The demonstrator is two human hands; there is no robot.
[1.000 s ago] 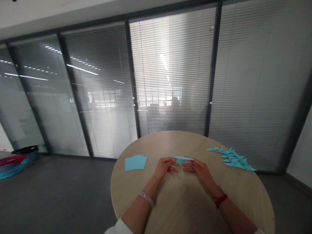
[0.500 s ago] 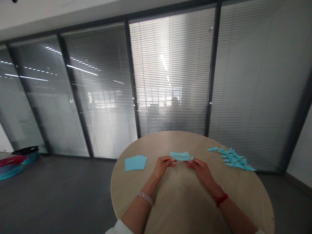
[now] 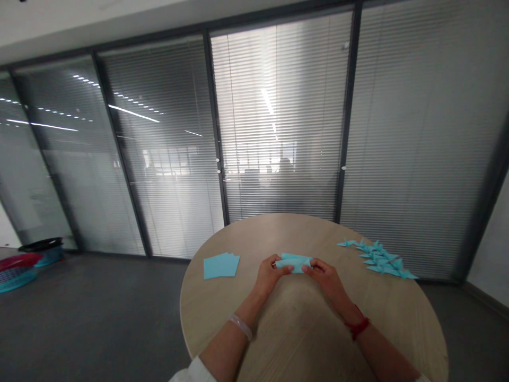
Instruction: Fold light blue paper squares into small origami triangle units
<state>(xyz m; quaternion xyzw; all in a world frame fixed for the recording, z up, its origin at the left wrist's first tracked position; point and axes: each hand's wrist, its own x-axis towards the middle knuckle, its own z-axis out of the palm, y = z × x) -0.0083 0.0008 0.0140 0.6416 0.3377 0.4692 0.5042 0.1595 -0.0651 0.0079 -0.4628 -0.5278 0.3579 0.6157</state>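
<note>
Both hands hold a folded piece of light-blue paper (image 3: pixel 293 262) just above the middle of the round wooden table (image 3: pixel 302 334). My left hand (image 3: pixel 270 274) pinches its left end between thumb and fingers. My right hand (image 3: pixel 324 276) grips the right end the same way. To the left of my left hand lies a small stack of light-blue paper squares (image 3: pixel 221 266). Right of my right hand, a loose pile of blue origami cranes (image 3: pixel 379 260) lies near the table's edge. A clear bangle circles my left wrist, a red band my right.
Stacked plastic baskets (image 3: pixel 18 270) in red and teal, topped by a black one, stand on the grey floor at far left. A glass partition with slatted blinds (image 3: pixel 278 127) runs behind the table, with dim shapes beyond it.
The paper has gone from a long strip with flared ends to a shorter, more compact folded shape. Both hands have moved closer together and slightly lower.
</note>
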